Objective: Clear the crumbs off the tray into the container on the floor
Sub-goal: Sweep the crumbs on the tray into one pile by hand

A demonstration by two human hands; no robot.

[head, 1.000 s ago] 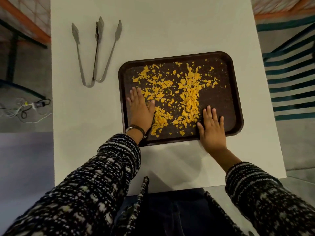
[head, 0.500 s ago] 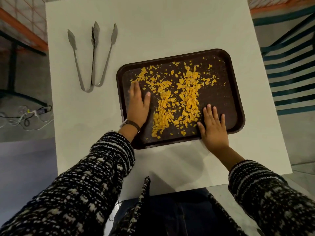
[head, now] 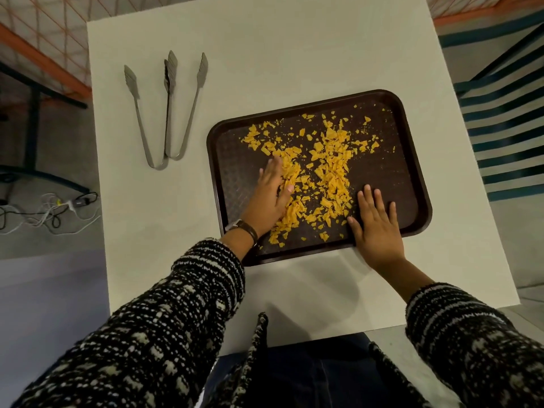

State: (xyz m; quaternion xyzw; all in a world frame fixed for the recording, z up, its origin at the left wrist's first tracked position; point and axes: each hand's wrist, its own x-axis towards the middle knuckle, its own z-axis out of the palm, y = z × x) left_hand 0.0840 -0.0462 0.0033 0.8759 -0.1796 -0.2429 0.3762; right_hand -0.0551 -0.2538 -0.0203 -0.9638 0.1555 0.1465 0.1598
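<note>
A dark brown tray [head: 406, 160] lies on the white table [head: 265, 54], strewn with orange crumbs [head: 326, 172] heaped toward its middle. My left hand [head: 269, 195] lies flat on the tray's left half, its inner edge pressed against the crumb heap. My right hand [head: 375, 228] rests flat with fingers spread on the tray's near right part, over its front rim, just right of the crumbs. Neither hand holds anything. No container on the floor is in view.
Two pairs of metal tongs [head: 167, 110] lie on the table to the left of the tray. Cables [head: 50, 210] lie on the floor at the left. A striped blue and white surface [head: 506, 119] is at the right.
My left hand has swept rightward across the tray, pushing the left crumbs into the central heap. My right hand has stayed at the tray's near right.
</note>
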